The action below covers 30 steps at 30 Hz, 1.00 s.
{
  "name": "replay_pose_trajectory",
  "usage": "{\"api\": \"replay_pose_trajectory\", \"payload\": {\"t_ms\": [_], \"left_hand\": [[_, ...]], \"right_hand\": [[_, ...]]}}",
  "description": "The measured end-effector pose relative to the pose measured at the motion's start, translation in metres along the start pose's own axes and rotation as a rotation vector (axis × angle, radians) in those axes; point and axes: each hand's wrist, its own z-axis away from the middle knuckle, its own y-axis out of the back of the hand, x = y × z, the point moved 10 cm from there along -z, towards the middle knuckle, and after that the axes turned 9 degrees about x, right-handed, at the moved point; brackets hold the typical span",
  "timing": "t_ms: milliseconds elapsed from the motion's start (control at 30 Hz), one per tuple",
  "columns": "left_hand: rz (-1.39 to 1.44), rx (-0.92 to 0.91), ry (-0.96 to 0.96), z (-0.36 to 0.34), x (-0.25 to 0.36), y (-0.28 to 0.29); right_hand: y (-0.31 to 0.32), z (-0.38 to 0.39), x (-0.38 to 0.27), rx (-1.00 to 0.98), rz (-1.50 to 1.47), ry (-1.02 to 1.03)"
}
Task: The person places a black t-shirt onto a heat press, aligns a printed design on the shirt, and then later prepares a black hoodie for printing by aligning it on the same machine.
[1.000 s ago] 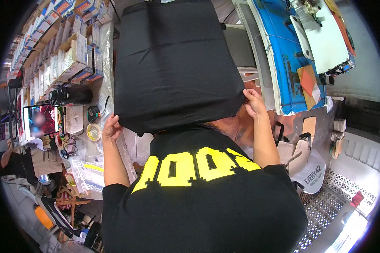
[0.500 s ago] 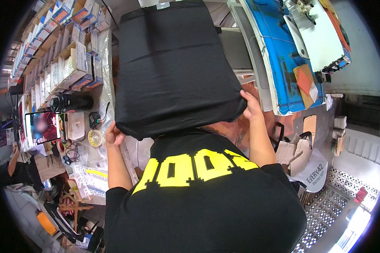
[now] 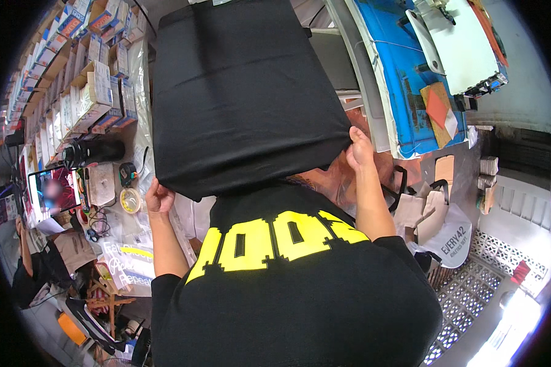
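I hold a black cloth (image 3: 245, 92) stretched out flat in front of me, above the table. My left hand (image 3: 158, 197) grips its near left corner. My right hand (image 3: 360, 150) pinches its near right corner. The cloth hangs away from me and hides most of the table under it. Below the cloth I see my own black shirt with a yellow print (image 3: 275, 235).
Rows of small boxes (image 3: 73, 85) line the table at the left, beside a phone on a stand (image 3: 52, 189) and a tape roll (image 3: 130, 199). A blue-topped bench with a white sewing machine (image 3: 459, 49) stands at the right. Another person's arm (image 3: 24, 257) is at the far left.
The cloth has been lifted slightly and drawn tauter. Both hands keep their grip on its corners, and my left hand has moved a little to the right.
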Motion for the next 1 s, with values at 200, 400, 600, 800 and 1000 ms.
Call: {"api": "replay_pose_trajectory", "payload": {"t_ms": [200,400,600,800,1000], "left_hand": [[0.01,-0.144,-0.046,0.007,-0.011,-0.008],[-0.072,-0.02,-0.07,0.024,-0.011,-0.026],[-0.089,-0.084,-0.083,0.018,-0.012,-0.017],[-0.125,-0.047,-0.139,0.019,-0.021,-0.034],[-0.164,0.132,-0.025,0.009,-0.065,-0.01]], "right_hand": [[-0.006,0.0,0.018,0.059,0.049,-0.087],[-0.014,0.02,-0.007,-0.01,0.128,-0.087],[-0.004,0.014,-0.008,0.07,0.137,-0.047],[-0.009,0.017,-0.003,0.058,0.139,0.015],[-0.002,0.012,0.031,0.137,0.564,0.052]]}}
